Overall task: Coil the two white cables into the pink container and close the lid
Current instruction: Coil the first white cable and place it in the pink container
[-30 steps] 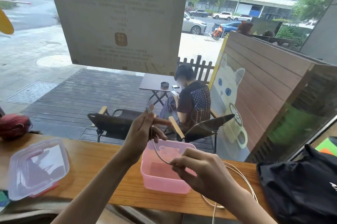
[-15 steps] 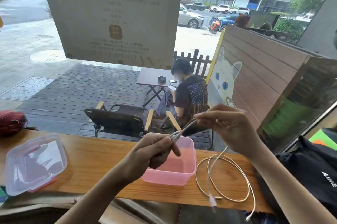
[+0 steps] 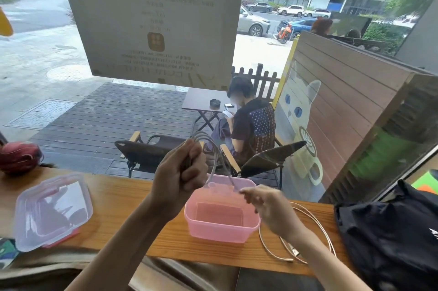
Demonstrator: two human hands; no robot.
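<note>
My left hand (image 3: pixel 181 173) is closed around several loops of a white cable (image 3: pixel 214 148) held up above the pink container (image 3: pixel 221 229). The cable arcs from that fist down to my right hand (image 3: pixel 270 210), whose fingertips pinch it just over the container's right rim. The container stands open and looks empty on the wooden counter (image 3: pixel 123 198). A second white cable (image 3: pixel 315 224) lies loosely coiled on the counter right of the container, partly hidden by my right forearm. The clear lid (image 3: pixel 51 210) rests at the far left.
A black bag (image 3: pixel 391 231) sits at the counter's right end. A dark red round object (image 3: pixel 20 156) lies at the far left by the window. Beyond the glass a person sits on a chair on the deck.
My right hand has dropped from high on the right to the container's rim, drawing the cable into another loop. My left hand has risen with the gathered loops.
</note>
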